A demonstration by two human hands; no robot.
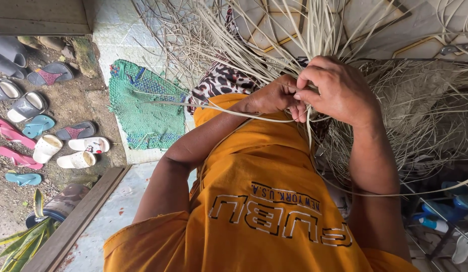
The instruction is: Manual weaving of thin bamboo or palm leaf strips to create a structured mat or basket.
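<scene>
My left hand (274,95) and my right hand (339,85) meet in front of my orange shirt (264,201). Both are closed on pale reed strips (294,35) that fan out upward from my fingers. One long strip (214,107) trails to the left across my left wrist. To the right of my hands lies a partly woven basket (415,100) of the same pale strips, with loose ends sticking out. The fingers of the two hands touch and pinch the strips where they cross.
A leopard-print cloth (219,80) lies beyond my left forearm. A green woven mat (143,100) covers the tiled floor at left, with several sandals (75,146) on the dirt past it. A wooden beam (78,221) runs at lower left. Blue plastic items (445,206) sit at lower right.
</scene>
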